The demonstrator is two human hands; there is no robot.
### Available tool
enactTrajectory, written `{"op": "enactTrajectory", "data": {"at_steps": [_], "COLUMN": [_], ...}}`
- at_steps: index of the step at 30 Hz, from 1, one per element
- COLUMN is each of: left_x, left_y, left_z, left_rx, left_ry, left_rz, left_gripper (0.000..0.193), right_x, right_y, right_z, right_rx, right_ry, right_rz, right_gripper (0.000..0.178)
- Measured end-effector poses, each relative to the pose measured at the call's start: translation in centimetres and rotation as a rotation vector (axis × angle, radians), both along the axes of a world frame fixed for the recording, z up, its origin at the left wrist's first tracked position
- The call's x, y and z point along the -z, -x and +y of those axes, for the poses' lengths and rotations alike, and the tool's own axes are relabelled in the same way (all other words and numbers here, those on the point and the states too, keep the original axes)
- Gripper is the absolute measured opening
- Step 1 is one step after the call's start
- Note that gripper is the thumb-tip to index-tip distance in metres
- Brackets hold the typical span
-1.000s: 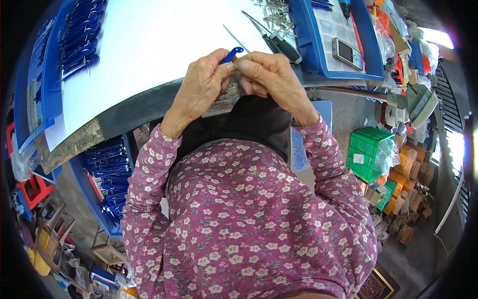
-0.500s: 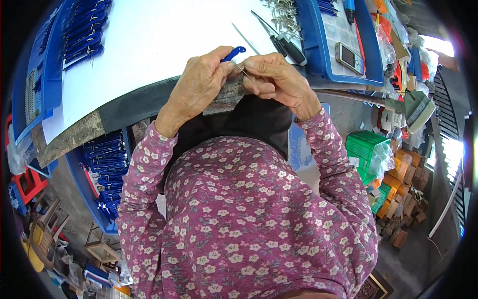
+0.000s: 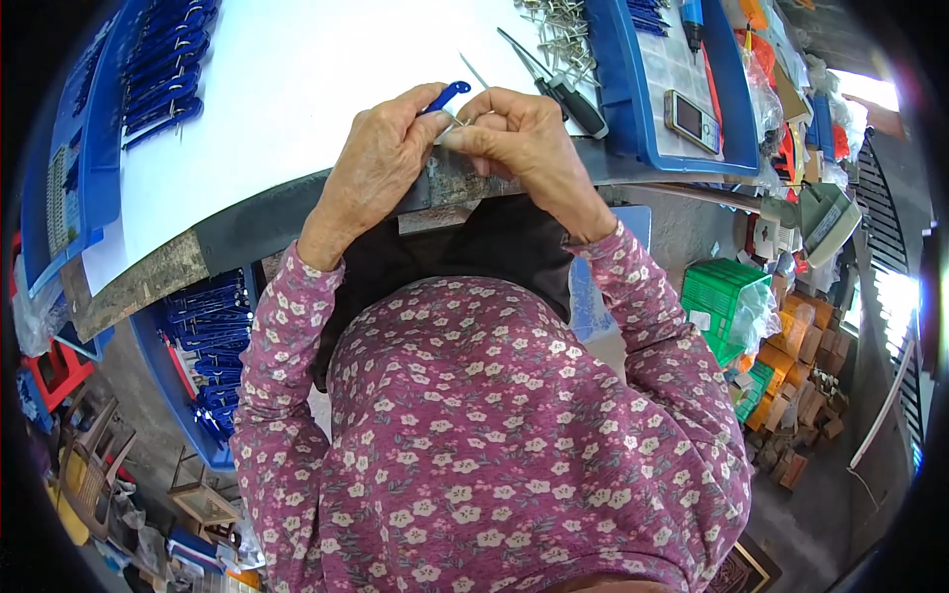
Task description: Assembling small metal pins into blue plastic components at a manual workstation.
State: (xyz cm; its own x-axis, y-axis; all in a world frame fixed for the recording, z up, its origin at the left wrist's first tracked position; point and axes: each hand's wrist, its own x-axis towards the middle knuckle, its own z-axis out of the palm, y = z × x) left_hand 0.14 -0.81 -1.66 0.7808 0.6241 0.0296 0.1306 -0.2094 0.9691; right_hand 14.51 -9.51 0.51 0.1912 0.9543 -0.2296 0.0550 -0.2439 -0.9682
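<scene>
My left hand point(image 3: 381, 153) is closed on a small blue handle point(image 3: 450, 96) with a rounded, holed end that sticks up past the thumb. My right hand point(image 3: 524, 138) meets it at the fingertips, pinching a thin, shiny metal piece point(image 3: 456, 120) against the left fingers. How the metal joins the blue handle is hidden by the fingers. Both hands are above the table's near edge. Just beyond the right hand lie a black-handled screwdriver point(image 3: 581, 109) and a slim pointed metal tool point(image 3: 473, 69).
Blue-handled tools point(image 3: 168, 69) lie in rows at the left, beside a blue tray point(image 3: 99, 188). Loose metal parts point(image 3: 559, 35) are heaped at the far right. A blue tray point(image 3: 628, 119) there holds a small phone-like device point(image 3: 691, 121). Another tray point(image 3: 163, 346) of blue tools sits below the table.
Both hands have shifted slightly left and away from my body, with the blue handle. The right hand has turned and its fingers have curled closer to the left fingertips.
</scene>
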Motion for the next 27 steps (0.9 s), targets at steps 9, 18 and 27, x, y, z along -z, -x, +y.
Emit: {"op": "enactTrajectory", "data": {"at_steps": [9, 18, 27], "left_x": [-0.7, -0.4, -0.2], "left_y": [-0.1, 0.0, -0.4], "left_z": [0.0, 0.2, -0.1], "left_rx": [0.057, 0.016, 0.025], "left_ry": [0.047, 0.005, 0.092], "left_rz": [-0.073, -0.018, -0.087], "left_gripper": [0.022, 0.024, 0.018], "right_x": [2.2, 1.0, 1.9], "right_y": [-2.0, -0.2, -1.0], "right_z": [-0.3, -0.2, -0.5], "right_rx": [-0.202, -0.010, -0.179], "right_ry": [0.174, -0.246, 0.107], "right_rz": [0.922, -0.164, 1.018], "right_gripper": [0.028, 0.027, 0.029]}}
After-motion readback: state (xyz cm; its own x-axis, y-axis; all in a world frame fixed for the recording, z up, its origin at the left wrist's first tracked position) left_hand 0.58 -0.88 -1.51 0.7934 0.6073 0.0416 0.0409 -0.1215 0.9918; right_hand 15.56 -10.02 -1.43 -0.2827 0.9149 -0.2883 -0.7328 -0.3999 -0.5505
